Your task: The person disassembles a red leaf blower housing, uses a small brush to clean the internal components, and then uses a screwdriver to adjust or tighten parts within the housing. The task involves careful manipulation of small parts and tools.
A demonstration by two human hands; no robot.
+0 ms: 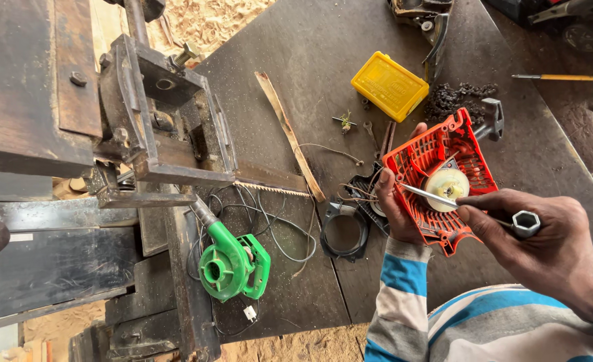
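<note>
Left hand (396, 208) grips orange cover (437, 174); right hand (545, 234) pinches tool (471, 209), tip on pulley (447, 186). Left: green blower (233, 263), cord (276, 228). Far: yellow box (389, 85), chain (454, 97).

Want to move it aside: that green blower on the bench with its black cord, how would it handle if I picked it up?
The green blower looks plastic-bodied, so probably light. Its rounded housing may rock or tip when pushed. The black cord lies looped and floppy, likely to drag and snag.

We are in a workshop: sawdust (202, 20) on the ground, a vise (159, 114), a green blower (233, 265), a grimy table (323, 60).
</note>
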